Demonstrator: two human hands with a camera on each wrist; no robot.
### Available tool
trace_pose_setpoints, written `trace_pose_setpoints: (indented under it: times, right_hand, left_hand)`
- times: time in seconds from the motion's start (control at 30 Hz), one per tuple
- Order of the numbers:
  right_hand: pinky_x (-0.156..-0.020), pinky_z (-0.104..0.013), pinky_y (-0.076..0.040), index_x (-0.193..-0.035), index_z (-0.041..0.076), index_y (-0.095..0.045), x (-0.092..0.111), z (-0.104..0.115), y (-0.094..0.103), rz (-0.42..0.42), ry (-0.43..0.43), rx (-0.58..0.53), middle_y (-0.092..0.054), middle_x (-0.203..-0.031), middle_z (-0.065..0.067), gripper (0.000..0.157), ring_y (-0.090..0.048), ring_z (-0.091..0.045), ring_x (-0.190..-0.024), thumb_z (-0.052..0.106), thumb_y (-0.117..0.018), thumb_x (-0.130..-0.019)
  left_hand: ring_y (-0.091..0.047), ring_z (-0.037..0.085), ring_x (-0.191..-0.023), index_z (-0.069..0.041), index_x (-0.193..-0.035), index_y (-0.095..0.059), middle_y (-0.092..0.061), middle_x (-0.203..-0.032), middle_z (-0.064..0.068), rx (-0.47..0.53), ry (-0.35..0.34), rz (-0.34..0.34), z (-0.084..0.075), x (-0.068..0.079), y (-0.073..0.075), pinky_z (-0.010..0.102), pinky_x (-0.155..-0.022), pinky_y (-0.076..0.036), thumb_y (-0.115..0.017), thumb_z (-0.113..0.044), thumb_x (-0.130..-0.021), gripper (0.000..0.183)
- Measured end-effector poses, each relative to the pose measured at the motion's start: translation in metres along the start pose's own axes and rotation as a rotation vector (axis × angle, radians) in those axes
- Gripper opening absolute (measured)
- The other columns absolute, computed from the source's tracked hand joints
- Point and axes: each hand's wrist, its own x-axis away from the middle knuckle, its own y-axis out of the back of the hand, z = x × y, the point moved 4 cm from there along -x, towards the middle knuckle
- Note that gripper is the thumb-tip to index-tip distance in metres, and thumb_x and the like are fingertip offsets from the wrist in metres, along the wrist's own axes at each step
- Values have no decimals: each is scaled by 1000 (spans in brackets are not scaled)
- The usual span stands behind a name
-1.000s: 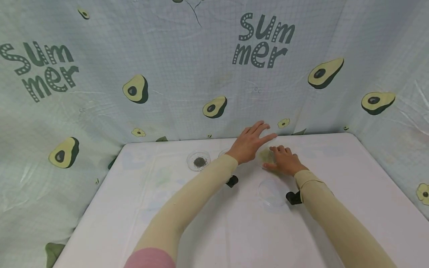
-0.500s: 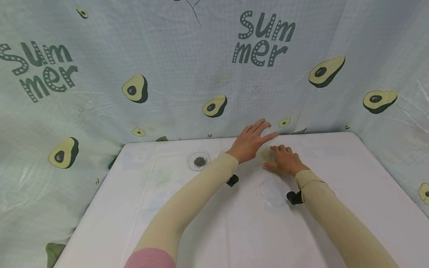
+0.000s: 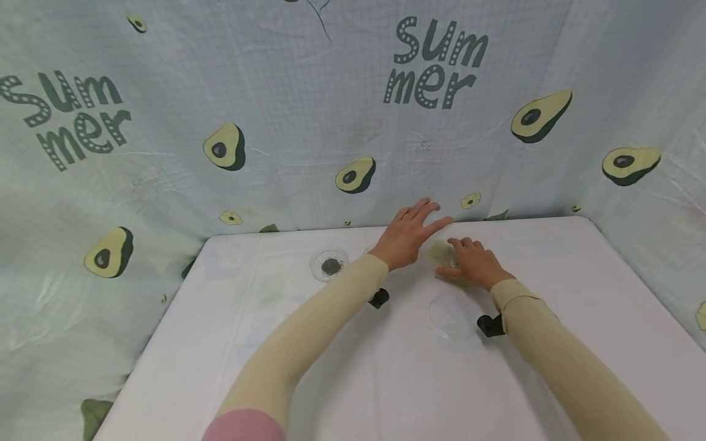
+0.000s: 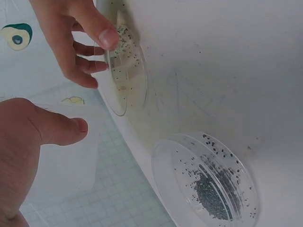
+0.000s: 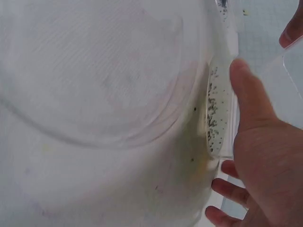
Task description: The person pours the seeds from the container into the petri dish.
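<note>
At the table's far side, the right hand [image 3: 471, 263] grips a clear petri dish [image 4: 135, 80] by its edge, thumb over the top and fingertips at the rim. Pale yellowish matter and small dark seeds [image 5: 214, 113] show in it. Just left of that dish, the left hand [image 3: 404, 239] is raised with thumb and fingers spread apart. A clear, pale flat piece [image 4: 68, 163] with a rounded corner overlaps the left hand below its thumb [image 4: 66, 130]; I cannot tell whether the hand holds it. Another clear dish [image 4: 163, 182] with dark seeds stands near, partly behind the left arm in the head view.
A dish of dark seeds [image 3: 331, 266] stands farther left. An empty-looking round clear dish or lid [image 3: 452, 315] lies nearer, between the forearms. A few loose seeds dot the white table [image 3: 331, 416]. A printed curtain [image 3: 287, 122] hangs right behind the far edge.
Both hands keep nearly the same pose. The left hand has shifted very slightly left; the right hand and its dish appear almost unmoved, amid a small shift of the head view.
</note>
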Motion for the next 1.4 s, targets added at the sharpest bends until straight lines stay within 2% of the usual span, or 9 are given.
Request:
trace_pose_setpoints:
  times: [0.13,0.33,0.7,0.97,1.1,1.4]
  right_hand:
    - [-96,-69,-40,-145,-4,-33,5,-2,4,-56,11,16,-41,-140,-33,93,-44,-51,-124,59,-65,-84]
    - [-97,-68,-39,-143,-3,-37,13,-3,8,-105,35,-17,-42,-140,-32,88,-46,-50,-123,56,-66,-84]
    - [-101,-65,-38,-141,0,-41,25,4,16,-114,68,-80,-41,-141,-30,80,-45,-48,-124,50,-68,-85]
    - [-101,-65,-39,-142,2,-41,29,14,15,-112,75,-75,-41,-141,-29,79,-45,-47,-124,51,-67,-85]
    - [-101,-64,-40,-141,4,-43,32,17,13,-120,75,-71,-42,-141,-28,77,-46,-46,-124,51,-68,-85]
    - [-100,-63,-41,-140,4,-44,43,23,11,-127,113,-97,-44,-139,-28,75,-47,-46,-123,48,-69,-86]
  left_hand:
    - [-20,23,-148,-33,-150,-29,-29,-154,2,26,11,-9,3,4,0,40,-117,-30,-74,-14,-84,83]
    - [-20,23,-148,-32,-151,-27,-29,-154,3,67,31,-15,13,15,0,41,-116,-28,-75,-13,-81,87]
    - [-24,23,-146,-25,-149,-30,-32,-152,5,135,70,-65,32,39,5,42,-116,-27,-81,-23,-77,89]
    - [-29,21,-143,-17,-146,-33,-36,-148,6,197,94,-126,48,61,7,44,-113,-31,-85,-21,-72,90]
    - [-31,21,-142,-15,-145,-34,-36,-148,6,226,107,-135,52,70,9,44,-113,-32,-84,-20,-72,88]
    - [-35,23,-140,-11,-146,-34,-39,-148,9,275,149,-155,61,88,13,46,-112,-32,-85,-27,-73,91]
